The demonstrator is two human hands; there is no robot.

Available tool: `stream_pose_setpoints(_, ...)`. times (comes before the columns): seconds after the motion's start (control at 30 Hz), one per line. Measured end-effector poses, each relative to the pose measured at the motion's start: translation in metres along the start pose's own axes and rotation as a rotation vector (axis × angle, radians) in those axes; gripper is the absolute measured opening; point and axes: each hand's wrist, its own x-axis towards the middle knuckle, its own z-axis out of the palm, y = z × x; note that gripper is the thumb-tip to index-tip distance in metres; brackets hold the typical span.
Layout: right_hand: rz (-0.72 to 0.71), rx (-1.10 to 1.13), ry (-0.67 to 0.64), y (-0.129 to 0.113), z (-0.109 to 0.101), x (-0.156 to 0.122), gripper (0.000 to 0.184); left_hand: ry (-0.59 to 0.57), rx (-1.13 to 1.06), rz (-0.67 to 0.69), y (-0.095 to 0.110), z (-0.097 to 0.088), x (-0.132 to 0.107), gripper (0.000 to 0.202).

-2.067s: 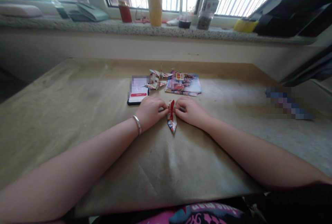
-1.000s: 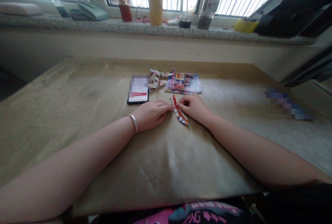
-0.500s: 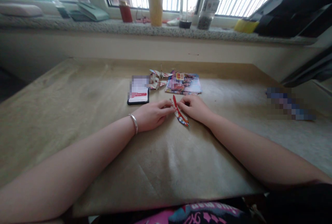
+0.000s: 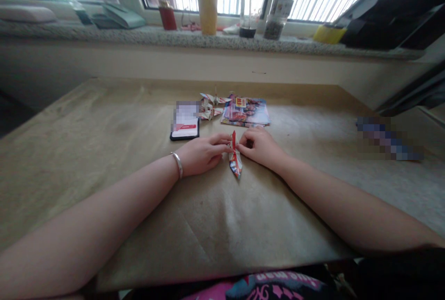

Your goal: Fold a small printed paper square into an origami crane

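Observation:
A small folded piece of colourful printed paper, narrow and pointed, lies on the tan table between my two hands. My left hand, with a silver bracelet on the wrist, pinches its upper left edge. My right hand pinches its upper right edge with curled fingers. The paper's lower tip points toward me. Both forearms rest on the table.
Behind my hands lie a phone, a few finished folded paper figures and a stack of printed sheets. A blurred object sits at the right. The windowsill holds jars, a red cup and a yellow cylinder.
The folded paper had swung so its tip pointed to the lower right; now it is turned back with the tip toward me. Both hands stay pinched at its top.

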Motion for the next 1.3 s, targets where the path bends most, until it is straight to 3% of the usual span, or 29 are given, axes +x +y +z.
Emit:
stream_pose_setpoints(0.63,0.042,-0.006,-0.004,0.001,0.001,0.003,0.02,-0.038,0.038,0.002,0.002,0.001,0.002,0.041)
stream_pose_setpoints(0.8,0.032,0.048,0.024,0.0,0.0,0.0,0.013,-0.021,0.068,0.011,0.004,0.002,0.003,0.039)
stream_pose_setpoints(0.97,-0.152,0.112,-0.005,0.0,-0.007,-0.005,0.006,-0.003,0.116,0.014,0.006,0.003,0.003,0.037)
stream_pose_setpoints(1.13,-0.384,-0.08,-0.085,0.0,-0.016,-0.01,0.014,-0.015,0.131,0.028,0.007,0.002,0.003,0.039)
stream_pose_setpoints(1.3,-0.507,-0.202,-0.086,-0.003,-0.021,-0.011,0.018,-0.038,0.156,0.055,0.006,-0.001,0.0,0.039)
